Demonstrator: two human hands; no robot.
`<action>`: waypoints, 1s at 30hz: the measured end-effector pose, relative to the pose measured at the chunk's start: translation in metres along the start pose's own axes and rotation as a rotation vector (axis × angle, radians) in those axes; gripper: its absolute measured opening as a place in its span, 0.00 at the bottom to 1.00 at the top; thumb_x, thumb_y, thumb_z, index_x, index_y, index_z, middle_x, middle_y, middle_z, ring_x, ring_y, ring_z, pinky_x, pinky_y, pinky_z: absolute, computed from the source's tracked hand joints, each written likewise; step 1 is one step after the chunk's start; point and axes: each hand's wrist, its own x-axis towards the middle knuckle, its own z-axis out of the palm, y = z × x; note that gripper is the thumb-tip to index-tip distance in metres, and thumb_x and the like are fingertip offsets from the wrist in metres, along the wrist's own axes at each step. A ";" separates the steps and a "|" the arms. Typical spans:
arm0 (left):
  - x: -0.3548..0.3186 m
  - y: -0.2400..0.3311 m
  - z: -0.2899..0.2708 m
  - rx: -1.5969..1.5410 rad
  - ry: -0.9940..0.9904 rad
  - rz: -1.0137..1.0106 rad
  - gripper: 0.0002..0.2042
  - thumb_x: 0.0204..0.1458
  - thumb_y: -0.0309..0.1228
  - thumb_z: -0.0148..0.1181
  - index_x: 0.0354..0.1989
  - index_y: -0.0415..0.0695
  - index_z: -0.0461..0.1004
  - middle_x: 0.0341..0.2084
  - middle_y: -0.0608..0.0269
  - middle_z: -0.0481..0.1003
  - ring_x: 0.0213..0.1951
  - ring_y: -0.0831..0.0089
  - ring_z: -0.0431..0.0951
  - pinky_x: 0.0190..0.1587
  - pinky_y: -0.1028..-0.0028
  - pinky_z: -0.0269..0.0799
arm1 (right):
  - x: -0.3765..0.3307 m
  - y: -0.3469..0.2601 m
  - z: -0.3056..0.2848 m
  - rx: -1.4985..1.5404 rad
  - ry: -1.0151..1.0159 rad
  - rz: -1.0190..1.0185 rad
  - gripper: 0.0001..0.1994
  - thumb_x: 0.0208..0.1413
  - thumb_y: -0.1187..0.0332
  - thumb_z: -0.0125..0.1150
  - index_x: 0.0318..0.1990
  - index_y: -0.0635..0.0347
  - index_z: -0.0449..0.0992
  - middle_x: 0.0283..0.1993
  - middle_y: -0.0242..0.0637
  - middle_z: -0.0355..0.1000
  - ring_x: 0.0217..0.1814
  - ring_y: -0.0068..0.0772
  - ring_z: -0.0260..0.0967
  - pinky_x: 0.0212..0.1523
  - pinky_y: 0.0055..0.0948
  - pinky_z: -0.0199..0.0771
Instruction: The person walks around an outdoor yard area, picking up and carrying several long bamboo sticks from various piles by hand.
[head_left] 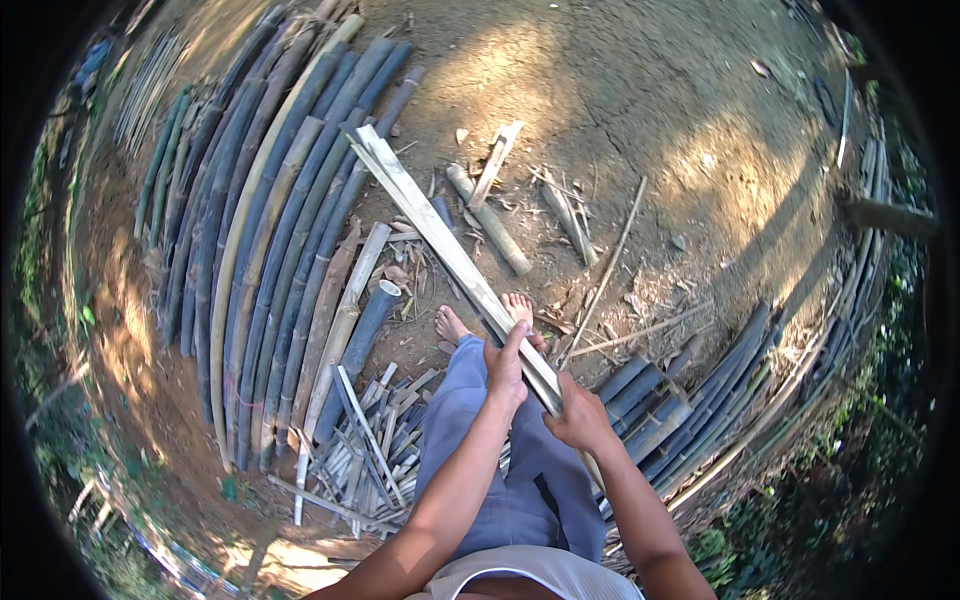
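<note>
Across the knees, pale split bamboo slat (440, 240) runs from both hands up-left over bare dirt. Left hand (505, 368) wrapped around it, right hand (578, 418) closed on its near end. Mid-working; next move likely needs steady grip. Dark bamboo poles (270, 220) lie left.

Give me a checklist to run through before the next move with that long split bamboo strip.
1. Left hand holding the bamboo strip: ok.
2. Right hand on the strip's near end: ok.
3. Bare feet clear of the strip: not ok, they lie right under it.
4. Strip's far end free: cannot tell, it reaches the stacked bamboo poles.
5. Ground ahead free of scraps: not ok, offcuts lie there.
6. Any blade in the grip: cannot tell.
</note>
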 end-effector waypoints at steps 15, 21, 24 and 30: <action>0.021 -0.032 -0.019 -0.187 0.331 0.090 0.25 0.64 0.53 0.48 0.51 0.42 0.74 0.44 0.68 0.77 0.46 0.80 0.73 0.51 0.75 0.66 | 0.052 0.052 -0.012 0.487 -0.360 -0.042 0.20 0.54 0.68 0.70 0.52 0.64 0.73 0.40 0.28 0.76 0.41 0.19 0.69 0.45 0.26 0.72; 0.017 -0.018 -0.018 -0.109 0.216 0.148 0.20 0.52 0.41 0.71 0.49 0.45 0.73 0.41 0.70 0.77 0.43 0.78 0.74 0.51 0.74 0.67 | 0.071 0.050 -0.032 0.583 -0.534 0.184 0.19 0.53 0.73 0.71 0.52 0.62 0.74 0.42 0.29 0.77 0.42 0.20 0.73 0.44 0.27 0.75; 0.023 -0.014 -0.019 -0.166 0.242 0.129 0.18 0.53 0.36 0.70 0.49 0.44 0.74 0.42 0.68 0.78 0.43 0.78 0.75 0.50 0.73 0.69 | 0.074 0.047 -0.033 0.557 -0.513 0.207 0.17 0.55 0.72 0.69 0.51 0.62 0.74 0.41 0.30 0.78 0.39 0.19 0.73 0.42 0.26 0.75; 0.034 -0.033 -0.039 -0.242 0.242 0.092 0.15 0.59 0.37 0.62 0.50 0.43 0.74 0.40 0.66 0.79 0.41 0.77 0.77 0.45 0.73 0.73 | 0.076 0.051 -0.032 0.709 -0.469 0.227 0.16 0.58 0.72 0.65 0.53 0.64 0.74 0.44 0.33 0.78 0.41 0.21 0.74 0.44 0.26 0.75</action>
